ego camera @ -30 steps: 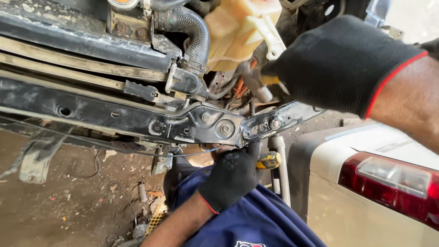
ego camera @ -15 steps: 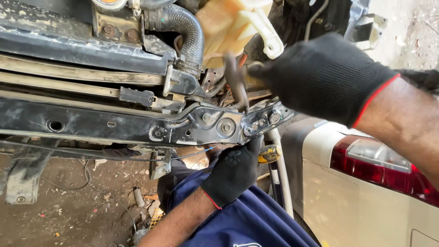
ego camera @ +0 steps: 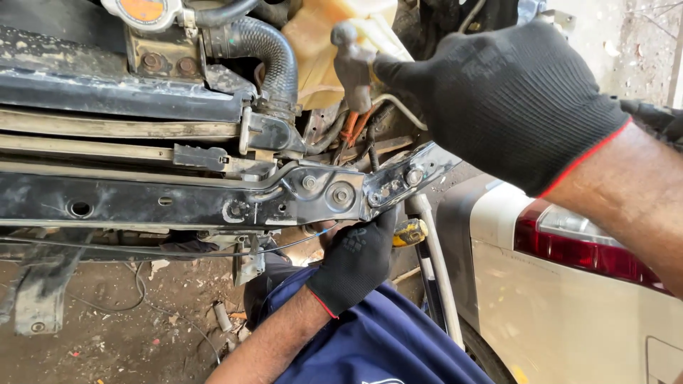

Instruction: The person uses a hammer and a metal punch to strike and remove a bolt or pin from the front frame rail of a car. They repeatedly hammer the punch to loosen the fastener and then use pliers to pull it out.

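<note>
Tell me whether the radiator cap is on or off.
On. The round radiator cap with its orange centre sits seated on the filler neck at the top edge.

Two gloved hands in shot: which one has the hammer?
The right hand, raised at upper right, grips the hammer above the black crossmember. The left hand reaches up from below, by a yellow-handled tool.

The right hand point(ego camera: 509, 99), in a black glove, grips a hammer point(ego camera: 353, 65) raised above the black metal crossmember point(ego camera: 178, 203). The left hand point(ego camera: 356, 259), also gloved, reaches up under the bracket point(ego camera: 405, 178), holding a yellow-handled tool point(ego camera: 409, 231). A ribbed hose point(ego camera: 267, 50) curves above.
</note>
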